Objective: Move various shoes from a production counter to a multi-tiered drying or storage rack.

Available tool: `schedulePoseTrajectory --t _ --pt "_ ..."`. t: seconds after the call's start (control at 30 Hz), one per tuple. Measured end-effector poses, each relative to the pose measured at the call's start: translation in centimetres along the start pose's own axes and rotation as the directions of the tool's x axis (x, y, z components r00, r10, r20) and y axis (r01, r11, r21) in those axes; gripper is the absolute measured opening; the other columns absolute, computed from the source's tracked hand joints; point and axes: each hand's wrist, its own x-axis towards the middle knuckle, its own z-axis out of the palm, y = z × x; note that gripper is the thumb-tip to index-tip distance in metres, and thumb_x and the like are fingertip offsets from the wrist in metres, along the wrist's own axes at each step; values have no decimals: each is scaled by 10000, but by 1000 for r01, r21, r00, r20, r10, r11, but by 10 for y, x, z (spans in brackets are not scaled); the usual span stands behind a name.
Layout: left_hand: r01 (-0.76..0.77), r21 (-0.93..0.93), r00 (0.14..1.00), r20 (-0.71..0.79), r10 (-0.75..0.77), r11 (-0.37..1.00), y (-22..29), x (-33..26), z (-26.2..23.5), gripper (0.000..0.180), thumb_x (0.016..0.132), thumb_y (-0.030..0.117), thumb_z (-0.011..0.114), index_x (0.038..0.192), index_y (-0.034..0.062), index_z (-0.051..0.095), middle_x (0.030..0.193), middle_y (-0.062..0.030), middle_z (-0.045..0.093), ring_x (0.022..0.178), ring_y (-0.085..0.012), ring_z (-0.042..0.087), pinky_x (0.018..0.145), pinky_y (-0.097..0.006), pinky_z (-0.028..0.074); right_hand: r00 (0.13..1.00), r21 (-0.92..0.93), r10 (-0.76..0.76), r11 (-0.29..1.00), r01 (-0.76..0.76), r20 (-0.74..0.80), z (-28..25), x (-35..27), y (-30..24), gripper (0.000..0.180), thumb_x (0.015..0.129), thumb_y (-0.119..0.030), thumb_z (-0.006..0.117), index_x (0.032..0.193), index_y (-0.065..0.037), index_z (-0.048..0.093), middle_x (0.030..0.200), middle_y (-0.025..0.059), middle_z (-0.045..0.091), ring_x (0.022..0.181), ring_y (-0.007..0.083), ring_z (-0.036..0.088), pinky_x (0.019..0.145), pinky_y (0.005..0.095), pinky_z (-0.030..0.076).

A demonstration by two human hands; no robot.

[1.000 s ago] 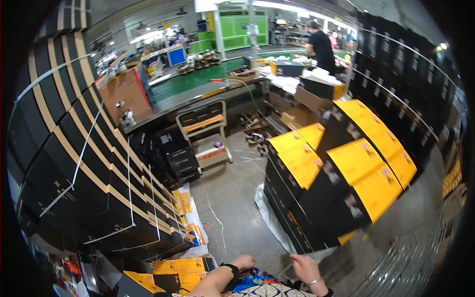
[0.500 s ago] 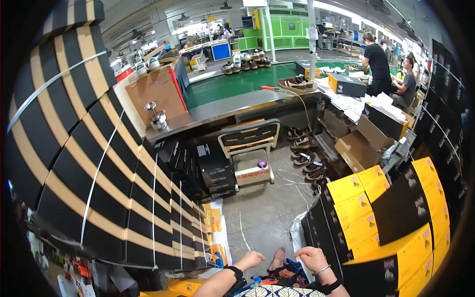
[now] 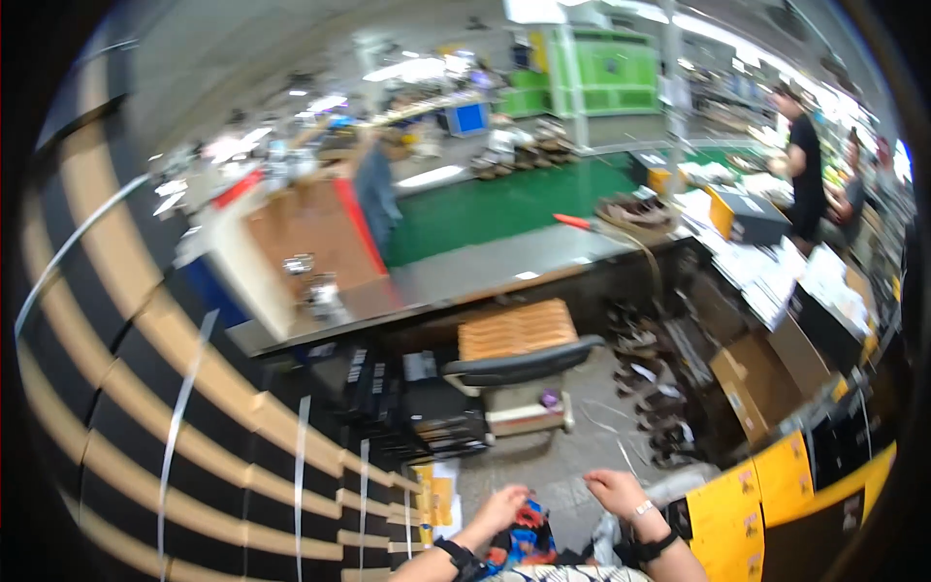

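Observation:
My left hand [image 3: 504,506] hovers low in front of my body, its fingers loosely curled and nothing seen in them. Level with it, my right hand [image 3: 613,490] is also curled in, with a bracelet and a dark band at the wrist; I see nothing in its grasp. Both hands are apart and touch no object. Closest to the right arm are stacked yellow and black boxes [image 3: 722,519]. Beyond the left arm rises a tall wall of strapped black and tan boxes [image 3: 281,490]. A chair [image 3: 524,367] with a tan slatted seat stands ahead.
A metal-edged bench [image 3: 504,281] crosses ahead, beside a green belt [image 3: 465,221]. Dark shoes [image 3: 664,403] line the floor right of the chair. An open cardboard box [image 3: 742,388] lies farther right. A person in black [image 3: 803,160] stands at the back right.
My view has moved nearer to the chair and bench and is blurred. The chair shows more of its seat. Both hands stay raised and curled in front of me.

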Motion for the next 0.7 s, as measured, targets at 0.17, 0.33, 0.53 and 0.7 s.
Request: schedulePoseTrajectory --t 0.17,0.33,0.53,0.7 --pt "-365 175 931 90 354 914 111 100 -11 294 861 151 427 1138 83 501 558 -72 574 538 -176 598 540 -317 476 987 -55 137 988 -142 -84 -16 66 25 300 786 -227 451 1016 -121 612 928 160 617 871 317 587 789 407 463" --pt "-465 121 863 285 418 877 198 184 13 336 858 105 419 1193 78 432 680 -85 606 620 -177 601 608 -303 478 901 -2 418 907 -422 -116 -42 109 54 319 777 -211 436 1035 -127 603 918 180 615 880 321 586 804 413 455" --pt "-525 101 773 471 424 845 233 275 107 387 809 85 477 1193 52 439 930 -126 592 777 -191 587 707 -303 470 769 157 624 781 -605 -140 -51 130 133 288 782 -233 482 1013 -122 612 905 129 633 849 284 604 775 379 468" --pt "-517 345 730 655 194 783 233 364 195 353 772 161 510 1101 35 530 970 -160 587 878 -268 583 764 -336 461 697 302 709 692 -656 -109 -79 164 218 317 776 -240 486 1046 -120 601 934 134 631 877 269 606 799 343 462"
